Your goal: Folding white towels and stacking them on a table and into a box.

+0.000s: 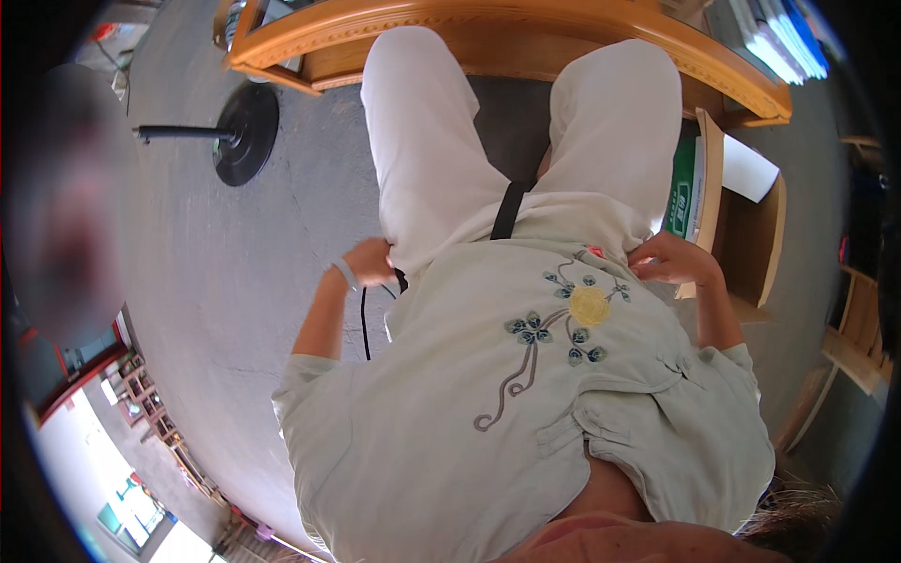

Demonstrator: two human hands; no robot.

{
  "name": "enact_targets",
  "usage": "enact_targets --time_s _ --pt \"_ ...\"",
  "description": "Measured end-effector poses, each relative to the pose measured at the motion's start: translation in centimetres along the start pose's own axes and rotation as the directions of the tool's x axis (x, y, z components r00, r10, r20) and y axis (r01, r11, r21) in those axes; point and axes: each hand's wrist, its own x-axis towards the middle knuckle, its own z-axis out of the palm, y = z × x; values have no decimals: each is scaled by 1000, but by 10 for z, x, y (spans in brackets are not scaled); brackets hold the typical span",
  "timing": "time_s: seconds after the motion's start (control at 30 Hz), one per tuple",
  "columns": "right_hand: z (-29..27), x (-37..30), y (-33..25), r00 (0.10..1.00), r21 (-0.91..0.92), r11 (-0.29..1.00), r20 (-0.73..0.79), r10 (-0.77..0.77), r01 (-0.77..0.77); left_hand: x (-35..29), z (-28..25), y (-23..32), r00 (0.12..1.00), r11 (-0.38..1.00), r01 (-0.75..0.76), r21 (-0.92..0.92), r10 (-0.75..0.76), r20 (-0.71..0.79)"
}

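Note:
My left hand [372, 262], with a pale band on its wrist, is at my left hip. Its fingers are curled against the white trousers [422, 141], beside a small black piece [402, 280]; what they grip is hidden. Below that hand hangs a thin black cord [365, 324]. A black strap [508, 211] crosses my lap and runs under the hem of my pale embroidered shirt [450, 357]. At my right hip, my right hand [674, 258] has its fingers bent in against the cloth, their tips partly hidden. A bit of red [595, 251] shows at the hem near it.
Ahead of my knees stands a carved wooden table [507, 42], with papers [765, 38] at its right. On the floor, an open cardboard box [751, 235] sits to my right and a round black base with a pole [246, 136] to my left. A blurred shape fills the far left.

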Motion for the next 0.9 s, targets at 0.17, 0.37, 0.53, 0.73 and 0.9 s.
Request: enact_targets --time_s 0.17,0.37,0.53,0.73,0.9 --pt "-8 7 -32 976 -311 948 -179 -122 62 -15 -41 -30 788 823 -356 -442 10 -616" --pt "-44 23 -75 657 -581 783 -505 -560 220 -32 -115 33 89 858 -419 297 364 -927" --pt "-87 67 -145 434 -906 424 -375 -819 18 -36 -171 108 -326 687 -21 726 682 -655" --pt "-141 151 -183 517 -894 421 -290 -806 155 -12 -200 227 -531 424 -207 882 708 -465" --pt "-174 162 -215 623 -660 696 -424 -657 284 31 -231 254 -240 382 -706 597 664 -708"
